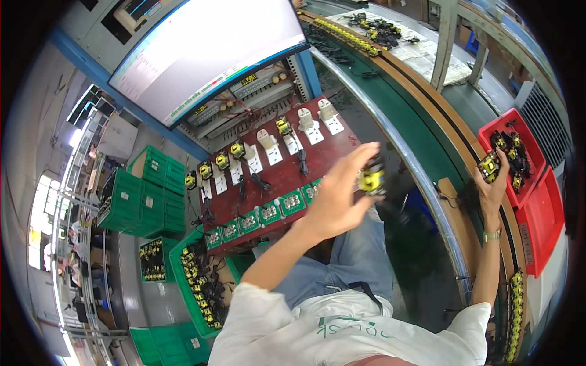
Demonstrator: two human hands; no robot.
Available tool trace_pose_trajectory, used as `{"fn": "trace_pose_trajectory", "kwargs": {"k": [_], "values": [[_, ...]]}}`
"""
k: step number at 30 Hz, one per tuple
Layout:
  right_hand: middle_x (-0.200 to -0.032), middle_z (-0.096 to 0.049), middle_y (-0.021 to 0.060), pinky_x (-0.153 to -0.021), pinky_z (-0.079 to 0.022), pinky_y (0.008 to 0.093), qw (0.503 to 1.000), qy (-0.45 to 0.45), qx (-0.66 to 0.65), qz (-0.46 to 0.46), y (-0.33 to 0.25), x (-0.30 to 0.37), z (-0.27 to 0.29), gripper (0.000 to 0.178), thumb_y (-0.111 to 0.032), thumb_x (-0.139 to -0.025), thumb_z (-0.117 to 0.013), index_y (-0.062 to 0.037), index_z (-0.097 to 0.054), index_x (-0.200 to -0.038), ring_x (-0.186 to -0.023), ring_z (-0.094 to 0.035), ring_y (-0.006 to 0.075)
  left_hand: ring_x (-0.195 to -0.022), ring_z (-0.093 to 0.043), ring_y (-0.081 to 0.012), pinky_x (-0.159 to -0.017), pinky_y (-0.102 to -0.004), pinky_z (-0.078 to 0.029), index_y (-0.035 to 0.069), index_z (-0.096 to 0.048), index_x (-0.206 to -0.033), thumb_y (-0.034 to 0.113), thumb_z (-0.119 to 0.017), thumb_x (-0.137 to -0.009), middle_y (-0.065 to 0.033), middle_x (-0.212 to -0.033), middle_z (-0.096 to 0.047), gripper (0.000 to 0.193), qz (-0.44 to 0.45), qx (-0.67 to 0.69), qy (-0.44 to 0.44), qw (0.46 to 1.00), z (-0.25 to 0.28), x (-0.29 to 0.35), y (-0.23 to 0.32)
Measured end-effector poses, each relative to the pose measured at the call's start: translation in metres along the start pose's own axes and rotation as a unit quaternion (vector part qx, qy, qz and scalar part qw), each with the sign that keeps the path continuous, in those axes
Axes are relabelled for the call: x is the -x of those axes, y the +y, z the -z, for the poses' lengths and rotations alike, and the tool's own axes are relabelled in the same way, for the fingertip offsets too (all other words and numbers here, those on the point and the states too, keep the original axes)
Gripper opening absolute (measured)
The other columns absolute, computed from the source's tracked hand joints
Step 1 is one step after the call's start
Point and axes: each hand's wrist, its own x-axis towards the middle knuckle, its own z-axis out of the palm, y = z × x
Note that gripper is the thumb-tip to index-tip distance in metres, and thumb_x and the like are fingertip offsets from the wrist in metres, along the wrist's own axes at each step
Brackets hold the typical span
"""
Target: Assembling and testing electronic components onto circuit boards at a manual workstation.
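My left hand (336, 198) is raised in front of my lap, beside the red bench. Its thumb and fingers close around a yellow-and-black electronic module (371, 180), smeared by motion. Out to the right, my right hand (493, 190) grips another yellow-and-black module (489, 166) at the near edge of a red bin (534, 135). Similar modules with black cords (516, 152) lie in that bin. On the red bench (235, 198) stands a row of white test holders (267, 139); several carry yellow modules (237, 149), others bare. Green boards with round metal contacts (270, 213) line its near edge.
A monitor (213, 52) hangs above the bench. A green crate (177, 268) of modules stands at left, near stacked green crates (143, 195). At right runs a conveyor with a metal rail (421, 177). A second red bin (540, 226) adjoins the first, and modules line the conveyor edge (516, 311).
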Motion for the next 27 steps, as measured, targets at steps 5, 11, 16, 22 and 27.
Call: {"fn": "trace_pose_trajectory", "kwargs": {"k": [5,11,16,22,27], "values": [[-0.132,-0.061,0.0127,-0.106,-0.044,0.0398,0.964,-0.161,-0.163,0.135,-0.055,-0.018,-0.024,0.076,-0.029,-0.080,-0.084,-0.0056,-0.058,-0.147,-0.117,-0.059,0.0275,-0.128,-0.062,-0.0298,-0.108,-0.0402,-0.055,0.006,-0.056,-0.150,-0.009,-0.082,-0.071,-0.0122,-0.153,-0.058,0.084,0.128,-0.091,0.006,0.988,0.114,0.039,0.011],[-0.130,-0.061,0.0110,-0.105,-0.043,0.0393,0.842,-0.462,-0.243,0.134,-0.101,-0.049,-0.156,0.069,-0.039,-0.076,-0.090,-0.0047,-0.073,-0.134,-0.120,-0.058,0.0256,-0.124,-0.063,-0.0305,-0.107,-0.0409,-0.057,0.005,-0.056,-0.148,-0.007,-0.084,-0.079,-0.0120,-0.144,-0.055,0.075,0.231,-0.114,0.012,0.966,0.181,0.054,-0.082],[-0.111,-0.070,0.0103,-0.063,-0.048,0.0235,0.810,-0.507,-0.267,0.127,-0.130,-0.061,-0.267,0.074,-0.035,-0.085,-0.090,-0.0093,-0.066,-0.149,-0.081,-0.063,0.0137,-0.120,-0.065,-0.0298,-0.107,-0.0373,-0.056,0.000,-0.057,-0.147,-0.005,-0.085,-0.079,-0.0124,-0.143,-0.056,0.074,0.212,-0.174,0.012,0.962,0.197,0.041,-0.150],[-0.108,-0.074,0.0087,-0.069,-0.054,0.0308,0.820,-0.496,-0.199,0.205,-0.152,-0.111,-0.352,0.065,-0.036,-0.096,-0.083,-0.0092,-0.064,-0.152,-0.079,-0.065,0.0162,-0.110,-0.068,-0.0298,-0.100,-0.0372,-0.056,-0.004,-0.061,-0.144,0.000,-0.087,-0.079,-0.0137,-0.137,-0.062,0.070,0.253,-0.211,-0.031,0.944,0.210,0.019,-0.198],[-0.105,-0.074,0.0084,-0.072,-0.052,0.0346,0.820,-0.526,-0.072,0.213,-0.167,-0.129,-0.374,0.061,-0.034,-0.096,-0.081,-0.0108,-0.066,-0.151,-0.082,-0.065,0.0208,-0.099,-0.069,-0.0299,-0.093,-0.0384,-0.055,-0.006,-0.064,-0.141,0.006,-0.091,-0.077,-0.0149,-0.127,-0.067,0.070,0.256,-0.245,-0.069,0.933,0.218,0.010,-0.213]]}}
